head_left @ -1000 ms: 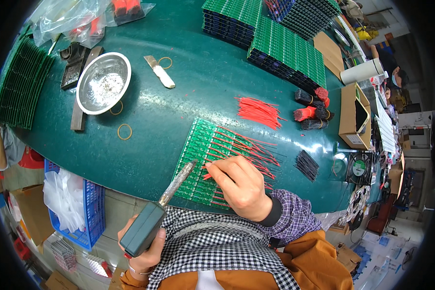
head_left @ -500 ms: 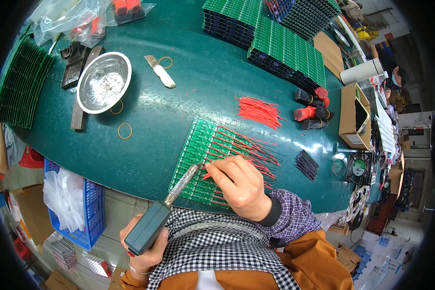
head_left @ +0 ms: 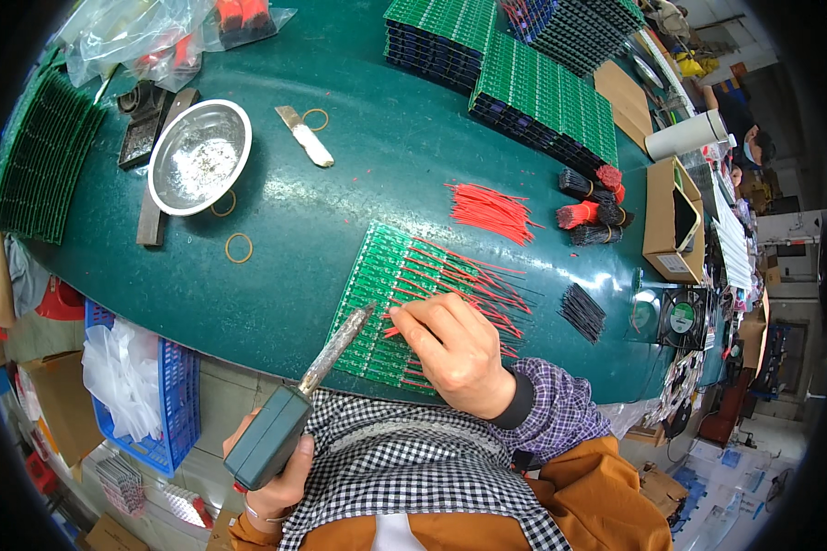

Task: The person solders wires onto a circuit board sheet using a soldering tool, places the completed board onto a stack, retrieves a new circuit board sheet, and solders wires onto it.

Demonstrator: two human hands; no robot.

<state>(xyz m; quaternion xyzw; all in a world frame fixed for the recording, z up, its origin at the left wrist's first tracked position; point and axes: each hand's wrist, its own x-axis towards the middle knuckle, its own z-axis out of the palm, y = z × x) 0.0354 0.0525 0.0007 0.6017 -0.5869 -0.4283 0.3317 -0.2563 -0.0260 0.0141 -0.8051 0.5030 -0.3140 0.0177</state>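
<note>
My left hand [head_left: 287, 487] is wrapped round the dark green handle of a soldering iron [head_left: 268, 438]. Its tip points up and right, over the green circuit board panel [head_left: 363, 344] at the table's near edge. My right hand [head_left: 464, 363] is over the panel's right part, thumb and forefinger pinched on a red wire [head_left: 392, 331] close to the iron's tip. Several more red wires [head_left: 441, 265] run rightward from the panel in a row, a few dark ones among them. The palm of my right hand hides part of the panel.
Beyond the panel lie loose red wires [head_left: 492, 213], and to the right black wires [head_left: 583, 312]. Stacked circuit boards [head_left: 547, 96] stand at the back. A metal bowl [head_left: 167, 174], a wrapped blade [head_left: 305, 138] and rubber bands [head_left: 239, 248] are at left. A cardboard box [head_left: 662, 225] stands at right.
The soldering iron in my left hand has drawn back slightly to the left, its tip now farther from my right fingertips. My right hand has stayed nearly still.
</note>
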